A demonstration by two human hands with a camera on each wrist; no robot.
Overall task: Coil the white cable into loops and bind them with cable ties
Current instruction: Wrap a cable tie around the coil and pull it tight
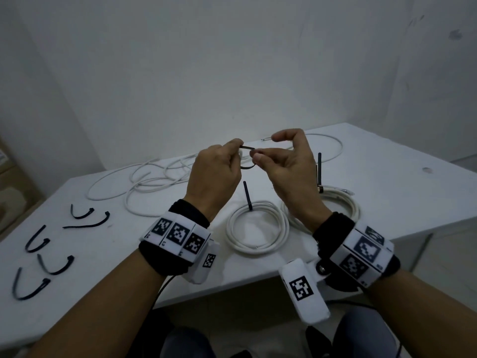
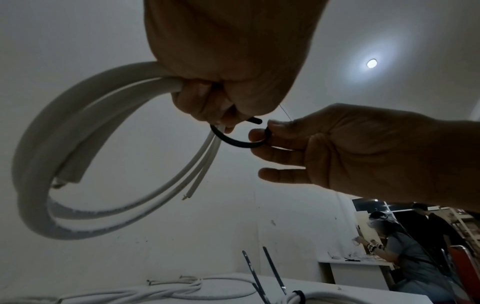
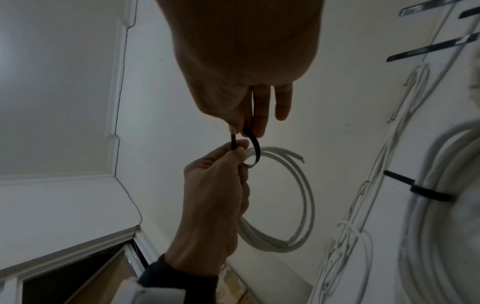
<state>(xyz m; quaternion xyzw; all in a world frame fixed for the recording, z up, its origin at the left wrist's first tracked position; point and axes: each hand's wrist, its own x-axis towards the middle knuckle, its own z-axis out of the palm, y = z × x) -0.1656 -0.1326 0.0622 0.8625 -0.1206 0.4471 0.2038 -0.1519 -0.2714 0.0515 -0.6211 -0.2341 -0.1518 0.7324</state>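
Both hands are raised above the white table [image 1: 387, 192]. My left hand [image 1: 233, 148] grips a small coil of white cable [image 2: 33, 164] [image 3: 307, 205]; the head view hides that coil behind the hand. A black cable tie [image 1: 248, 167] [image 2: 233, 143] [image 3: 255, 146] curves round the gathered strands just below the left fingers. The left thumb and finger also pinch one end of the tie. My right hand [image 1: 260, 155] pinches the other end between thumb and forefinger, its remaining fingers spread loosely.
Two bound white coils [image 1: 258, 248] [image 1: 346, 200] lie on the table near its front edge, each with a black tie tail standing up. Loose white cable [image 1: 144, 182] sprawls across the back. Several spare black ties [image 1: 87, 224] lie at the left. Another person [image 2: 405, 253] sits at a far table.
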